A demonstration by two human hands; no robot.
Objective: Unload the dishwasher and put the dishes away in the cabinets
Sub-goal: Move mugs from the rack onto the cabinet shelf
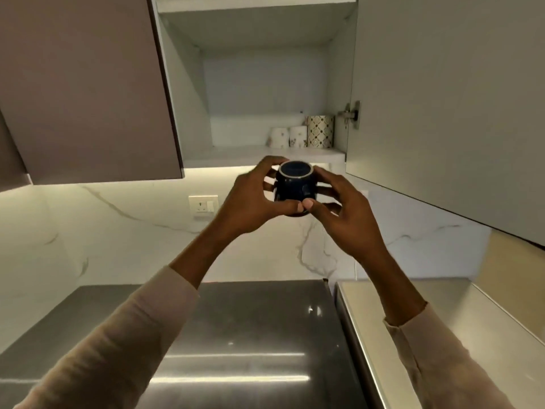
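Holding: in the head view, two hands carry one dark blue cup [295, 184] at the middle of the frame, just below the open cabinet.
Left hand [253, 199]: curled round the cup's left side, thumb laid along its near wall.
Right hand [339, 208]: curled round the right side, its thumb meeting the left one at the front. The doubled grip probably steadies a smooth glazed piece on the lift.
Cup's attitude: upright axis, a pale-edged round end facing up. I cannot tell whether that end is the mouth or the foot.
Bottom shelf [236, 156]: just above and behind the cup, bare on its left and middle.
Stored pieces: two white cups [278, 137] and a patterned canister [320, 131] stand close together at the shelf's right rear, which leaves the front free.
Cabinet door [442, 113]: swung open across the right of the frame, out of the cup's path.
Desk [250, 335]: a grey surface in the lower frame, beneath the forearms.
Step judged: raising the cup to the shelf, not yet set down.
Next move calls for: clearing the shelf's front edge, then lowering beside the white cups.
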